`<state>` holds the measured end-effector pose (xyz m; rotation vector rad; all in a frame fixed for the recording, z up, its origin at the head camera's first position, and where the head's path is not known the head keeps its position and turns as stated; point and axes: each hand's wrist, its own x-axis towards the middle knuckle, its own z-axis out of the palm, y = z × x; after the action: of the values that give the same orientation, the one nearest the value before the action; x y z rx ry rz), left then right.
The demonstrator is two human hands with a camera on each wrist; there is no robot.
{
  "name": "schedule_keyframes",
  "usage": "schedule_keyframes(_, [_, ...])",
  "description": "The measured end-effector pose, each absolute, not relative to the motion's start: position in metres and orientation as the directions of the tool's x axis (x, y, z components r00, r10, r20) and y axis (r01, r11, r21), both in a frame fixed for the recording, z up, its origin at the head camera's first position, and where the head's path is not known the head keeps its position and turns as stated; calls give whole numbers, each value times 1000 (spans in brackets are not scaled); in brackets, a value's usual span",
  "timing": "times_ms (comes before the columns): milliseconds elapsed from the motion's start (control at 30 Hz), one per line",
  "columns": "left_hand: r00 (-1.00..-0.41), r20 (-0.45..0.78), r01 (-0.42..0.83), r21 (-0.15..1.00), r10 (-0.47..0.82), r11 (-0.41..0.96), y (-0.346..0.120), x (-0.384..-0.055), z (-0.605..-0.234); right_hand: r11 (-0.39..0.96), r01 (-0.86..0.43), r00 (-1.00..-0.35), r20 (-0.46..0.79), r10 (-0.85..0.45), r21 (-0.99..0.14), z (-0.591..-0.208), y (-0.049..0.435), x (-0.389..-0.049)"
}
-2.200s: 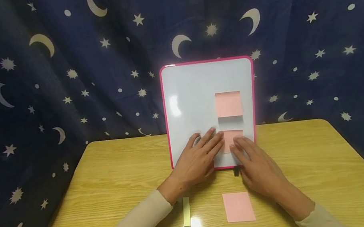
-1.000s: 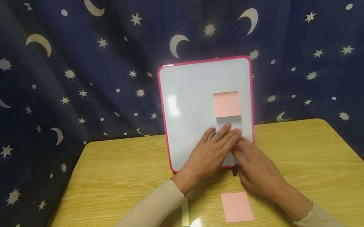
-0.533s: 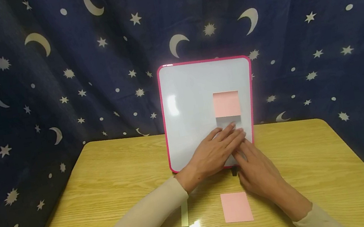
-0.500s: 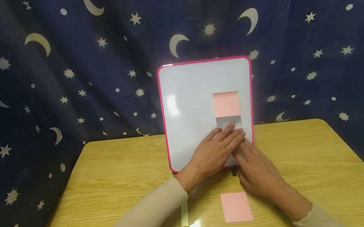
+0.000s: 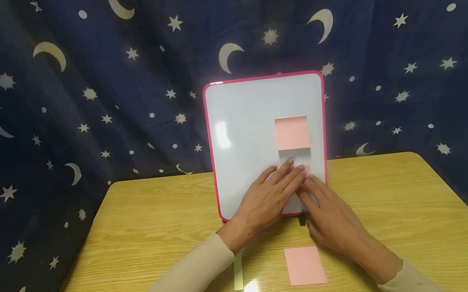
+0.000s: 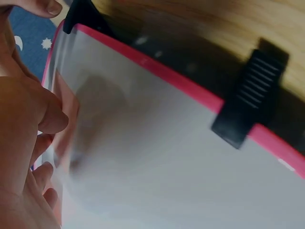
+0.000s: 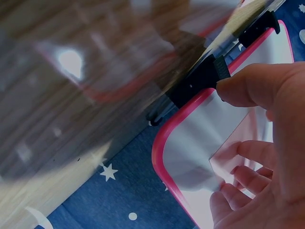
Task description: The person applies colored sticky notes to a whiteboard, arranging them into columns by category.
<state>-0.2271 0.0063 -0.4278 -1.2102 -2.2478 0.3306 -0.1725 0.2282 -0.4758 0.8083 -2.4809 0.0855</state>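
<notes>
A white board (image 5: 240,118) with a pink frame stands upright on the table. One pink sticky note (image 5: 292,133) sticks to its right half, its lower edge lifted off the surface. Below it, a second pink note (image 7: 240,131) lies on the board, mostly covered by the hands in the head view. Straight fingers of my left hand (image 5: 267,200) press across this lower note. My right hand (image 5: 333,217) touches the note's lower right part with its fingertips; its thumb is apart, near a black foot (image 7: 202,78) of the board. The exact fingertip contact is partly hidden.
Another pink sticky note (image 5: 305,266) lies flat on the wooden table (image 5: 158,222) in front of the board. A narrow yellow strip (image 5: 238,273) lies left of it, partly under the left forearm. A dark blue curtain (image 5: 145,67) with moons and stars hangs behind.
My left hand has slid right over the lower note, then slightly back left, so a sliver of the note shows again. My right hand stays nearly still at the note's lower right.
</notes>
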Motion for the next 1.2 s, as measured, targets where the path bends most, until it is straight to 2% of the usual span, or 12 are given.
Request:
schedule_keyframes(233, [-458, 355, 683, -446, 815, 579, -2, -226, -429, 824, -560, -690, 501, -522, 88, -477, 229, -172])
schedule_keyframes(667, [-535, 310, 661, -426, 786, 617, -21, -222, -429, 821, -568, -693, 501, -519, 65, -476, 227, -171])
schedule_keyframes(1200, [-542, 326, 674, -382, 774, 633, -32, -220, -433, 822, -566, -691, 507, -515, 63, -476, 227, -171])
